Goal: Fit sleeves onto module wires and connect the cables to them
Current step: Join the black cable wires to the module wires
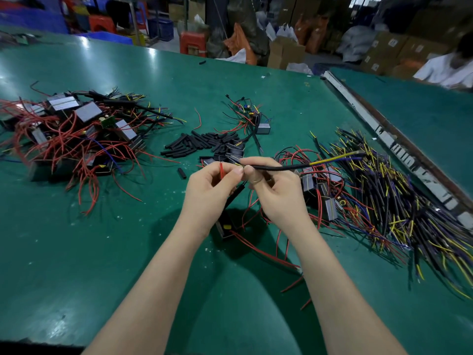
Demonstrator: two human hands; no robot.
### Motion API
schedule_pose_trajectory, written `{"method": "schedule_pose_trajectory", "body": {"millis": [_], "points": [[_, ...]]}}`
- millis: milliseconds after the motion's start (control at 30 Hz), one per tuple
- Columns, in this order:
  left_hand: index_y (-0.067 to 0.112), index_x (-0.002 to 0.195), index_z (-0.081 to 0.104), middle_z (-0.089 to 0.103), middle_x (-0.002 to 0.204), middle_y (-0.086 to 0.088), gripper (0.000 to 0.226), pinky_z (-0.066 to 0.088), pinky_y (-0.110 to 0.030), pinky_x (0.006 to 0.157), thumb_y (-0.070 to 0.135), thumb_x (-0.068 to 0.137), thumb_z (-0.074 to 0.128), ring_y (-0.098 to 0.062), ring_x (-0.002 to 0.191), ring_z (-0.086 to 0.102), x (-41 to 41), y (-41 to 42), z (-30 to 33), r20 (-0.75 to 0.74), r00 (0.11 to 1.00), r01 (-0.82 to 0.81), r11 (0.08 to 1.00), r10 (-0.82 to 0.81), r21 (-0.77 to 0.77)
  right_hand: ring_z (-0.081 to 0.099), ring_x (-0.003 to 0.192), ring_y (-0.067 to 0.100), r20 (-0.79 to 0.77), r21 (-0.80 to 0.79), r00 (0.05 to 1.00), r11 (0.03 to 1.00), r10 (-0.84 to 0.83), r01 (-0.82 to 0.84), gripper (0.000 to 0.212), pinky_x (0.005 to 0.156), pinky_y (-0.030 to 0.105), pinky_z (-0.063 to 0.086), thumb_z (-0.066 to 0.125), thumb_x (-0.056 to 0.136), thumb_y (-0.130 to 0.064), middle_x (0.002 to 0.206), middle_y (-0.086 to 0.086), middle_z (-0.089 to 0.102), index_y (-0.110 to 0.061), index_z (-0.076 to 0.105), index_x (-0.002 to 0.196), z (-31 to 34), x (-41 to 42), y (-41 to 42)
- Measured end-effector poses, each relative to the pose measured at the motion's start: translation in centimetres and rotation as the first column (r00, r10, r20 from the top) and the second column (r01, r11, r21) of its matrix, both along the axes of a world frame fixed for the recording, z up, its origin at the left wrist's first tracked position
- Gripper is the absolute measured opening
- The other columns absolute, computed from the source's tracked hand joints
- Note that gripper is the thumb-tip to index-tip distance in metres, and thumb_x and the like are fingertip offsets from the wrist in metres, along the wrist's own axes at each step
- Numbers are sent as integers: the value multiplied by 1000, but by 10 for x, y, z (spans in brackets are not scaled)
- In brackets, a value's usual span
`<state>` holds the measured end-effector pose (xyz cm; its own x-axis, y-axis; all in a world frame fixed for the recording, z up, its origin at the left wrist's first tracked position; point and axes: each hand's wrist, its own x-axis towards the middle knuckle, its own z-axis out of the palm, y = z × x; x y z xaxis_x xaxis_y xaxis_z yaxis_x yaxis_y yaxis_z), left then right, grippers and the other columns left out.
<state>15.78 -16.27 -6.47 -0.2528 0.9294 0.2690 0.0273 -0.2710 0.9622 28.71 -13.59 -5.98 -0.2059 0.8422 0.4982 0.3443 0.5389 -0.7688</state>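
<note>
Two bare forearms reach in from the near edge of a green tabletop [76, 252], the hands meeting above its middle. The left hand [207, 187] pinches a red module wire [221, 169] between thumb and fingertips, while the right hand [275, 188] pinches the near end of a black cable [281, 167]; the two ends meet between the fingertips. The cable runs out toward the right edge, its far end splitting into yellow and dark blue cores. Beneath the hands a small dark module [225, 226] lies on the tabletop, red leads trailing from it toward the near edge, and a black sleeve [236, 192] hangs below the left fingers. By the right edge sprawls a large heap of cables [396, 201] with yellow and blue tips, more modules nestled at its left flank. Just beyond the hands lies a pile of short black sleeves [202, 143]. Toward the left edge sits a tangled heap of modules [76, 129] with red wires. Beyond the far edge stand red stools [193, 43] and cardboard boxes [389, 51].
</note>
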Motion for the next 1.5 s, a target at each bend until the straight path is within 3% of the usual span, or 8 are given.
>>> {"method": "schedule_pose_trajectory", "body": {"millis": [100,200,367,500,867,967,1267,1500], "points": [[26,73,63,59,60,9,20,35,-14,54,15,89,63,-1,53,43,0,0,-5,-265,955,-112,989,135,101,59,78,2,38,61,995,994,-90,87,16,72,13,44,59,94,-21,89,-5,71,-16,72,103,-4,-4,-1],[18,76,66,57,62,9,14,33,-13,54,19,89,62,-2,53,44,1,-1,-9,-351,911,-165,971,218,174,59,76,0,-1,-13,996,996,-93,92,12,72,14,42,61,93,-23,85,-9,69,-22,72,99,-2,-4,1],[38,80,62,63,70,12,20,42,-17,61,21,91,62,-2,62,51,1,0,-9,-274,944,-136,975,182,177,65,86,6,-308,-191,948,972,77,-140,14,81,20,48,63,91,-8,88,-5,70,-20,69,95,9,-3,1],[43,81,61,65,76,23,20,44,-12,67,26,90,60,2,70,55,3,-2,-5,-230,967,-71,983,110,171,64,69,-1,-466,-236,884,960,26,-153,12,62,10,46,57,94,-6,73,-11,71,-18,61,95,12,-6,-1],[35,77,63,63,70,-4,17,50,-39,66,27,92,61,-24,66,53,3,0,-6,-195,975,-95,993,106,65,64,70,7,-510,-331,860,927,-17,-178,8,57,17,42,57,94,-27,84,-3,75,-24,63,91,9,-4,1],[30,75,62,57,67,-5,19,49,-43,68,22,92,59,-15,62,46,2,3,-7,-171,980,-98,995,97,5,60,63,7,-597,-322,802,924,-28,-207,8,54,17,39,56,93,-26,82,0,74,-21,61,89,12,-3,2],[35,85,62,59,68,15,17,47,-30,72,48,80,52,-9,67,53,4,2,-8,-88,996,17,997,-10,74,63,66,9,-531,-312,845,943,-68,-120,2,55,16,42,60,93,-16,83,1,75,-16,62,93,16,-1,-1],[27,93,63,61,69,18,19,43,-12,71,22,96,45,-1,71,54,4,4,-11,-71,997,7,990,3,141,62,69,10,-596,-365,793,922,-124,-131,7,58,22,37,63,90,-15,89,6,74,-19,63,85,17,-2,-1]]}}
